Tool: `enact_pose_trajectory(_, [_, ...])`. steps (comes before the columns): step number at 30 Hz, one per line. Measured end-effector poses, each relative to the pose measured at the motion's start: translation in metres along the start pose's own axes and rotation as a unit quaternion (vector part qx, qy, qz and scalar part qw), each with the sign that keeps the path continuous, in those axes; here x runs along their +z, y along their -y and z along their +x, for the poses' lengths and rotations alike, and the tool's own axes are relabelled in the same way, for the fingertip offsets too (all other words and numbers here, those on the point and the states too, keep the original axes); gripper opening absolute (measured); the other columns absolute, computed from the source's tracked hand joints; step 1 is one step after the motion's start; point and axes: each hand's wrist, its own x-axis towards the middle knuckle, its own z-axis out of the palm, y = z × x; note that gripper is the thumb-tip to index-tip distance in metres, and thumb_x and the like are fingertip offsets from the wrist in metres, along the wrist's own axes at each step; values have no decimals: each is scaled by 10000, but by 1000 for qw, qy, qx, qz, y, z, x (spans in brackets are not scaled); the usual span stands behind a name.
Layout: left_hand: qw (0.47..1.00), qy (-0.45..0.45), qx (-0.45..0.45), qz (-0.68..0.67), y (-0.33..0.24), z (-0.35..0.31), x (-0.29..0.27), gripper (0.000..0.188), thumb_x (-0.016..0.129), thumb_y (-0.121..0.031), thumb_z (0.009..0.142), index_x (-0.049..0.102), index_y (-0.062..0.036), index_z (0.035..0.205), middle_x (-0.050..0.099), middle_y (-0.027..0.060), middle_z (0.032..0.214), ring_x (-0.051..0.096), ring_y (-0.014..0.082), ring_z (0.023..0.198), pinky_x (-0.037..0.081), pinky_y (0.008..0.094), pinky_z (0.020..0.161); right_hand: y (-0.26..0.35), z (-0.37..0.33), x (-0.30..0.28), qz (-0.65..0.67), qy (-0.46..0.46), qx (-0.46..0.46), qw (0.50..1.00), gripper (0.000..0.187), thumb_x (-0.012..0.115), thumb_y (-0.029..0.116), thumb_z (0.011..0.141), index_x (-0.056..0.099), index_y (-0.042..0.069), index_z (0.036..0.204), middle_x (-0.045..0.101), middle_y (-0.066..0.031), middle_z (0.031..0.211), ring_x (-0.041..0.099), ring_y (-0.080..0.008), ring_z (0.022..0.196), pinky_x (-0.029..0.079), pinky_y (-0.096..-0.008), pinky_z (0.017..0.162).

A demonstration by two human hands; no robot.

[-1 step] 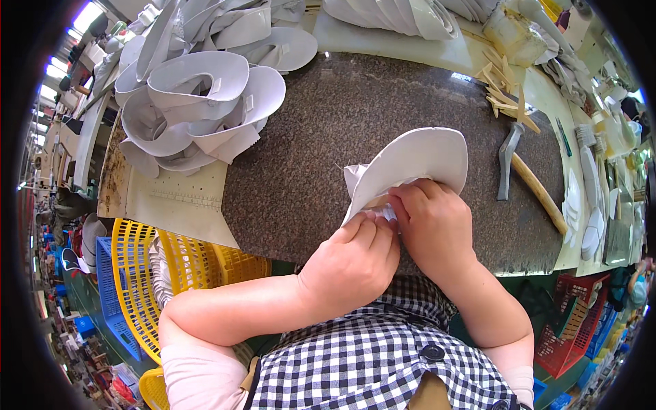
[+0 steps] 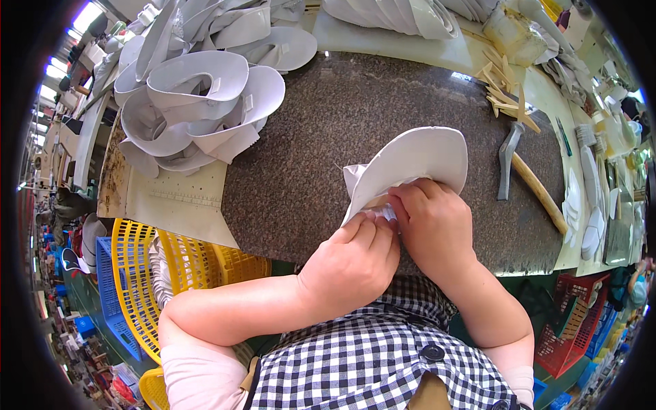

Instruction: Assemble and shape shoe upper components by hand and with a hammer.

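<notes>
A white, curved, visor-shaped piece (image 2: 417,158) is held tilted over the near part of the dark speckled stone slab (image 2: 294,157). My left hand (image 2: 355,256) grips its lower edge, fingers curled and pressed in. Against the inner side of the same piece, my right hand (image 2: 434,222) is closed with its fingers bent around the edge. Between my fingertips shows a small clear or pale strip (image 2: 387,212); its kind is hard to make out. A folded white flap sticks out at the piece's left end. My fingers hide most of the gripped edge.
Similar white pieces (image 2: 198,82) are heaped at the left, with more stacked (image 2: 396,15) at the far edge. A hammer (image 2: 536,188) and wooden sticks (image 2: 502,89) lie at the right. Yellow baskets (image 2: 137,273) stand below left, a red crate (image 2: 567,335) below right.
</notes>
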Motion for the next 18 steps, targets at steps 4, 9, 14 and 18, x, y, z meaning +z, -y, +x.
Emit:
enact_pose_trajectory(4, [1000, -6, 0, -1, 0, 0, 0, 238, 541, -182, 737, 656, 11, 814, 635, 170, 868, 606, 272, 819, 467, 358, 911, 0, 1, 2, 5, -12, -8, 1000, 160, 666, 94, 728, 650, 78, 887, 631, -87, 809, 645, -251, 761, 541, -350, 612])
enact_pose_trajectory(9, [1000, 4, 9, 3, 1, 2, -1, 241, 540, -181, 737, 655, 15, 816, 639, 180, 879, 607, 276, 815, 466, 364, 913, -2, 2, 5, 36, -37, -9, 999, 158, 667, 94, 691, 643, 89, 847, 625, -77, 780, 639, -242, 747, 530, -339, 592])
enact_pose_trajectory(14, [1000, 5, 12, 8, -1, 3, 1, 245, 535, -181, 747, 652, 21, 822, 643, 189, 896, 610, 281, 818, 466, 369, 913, -1, 3, 8, -11, -31, -23, 999, 110, 654, 108, 697, 620, 85, 799, 609, -71, 758, 626, -229, 723, 526, -322, 611])
enact_pose_trajectory(18, [1000, -8, -7, 11, -2, 7, 3, 251, 527, -182, 762, 642, 26, 844, 649, 206, 932, 608, 281, 818, 464, 368, 903, -4, 3, 5, -26, -16, -39, 999, 102, 639, 114, 712, 615, 74, 802, 606, -77, 771, 620, -228, 736, 525, -318, 636])
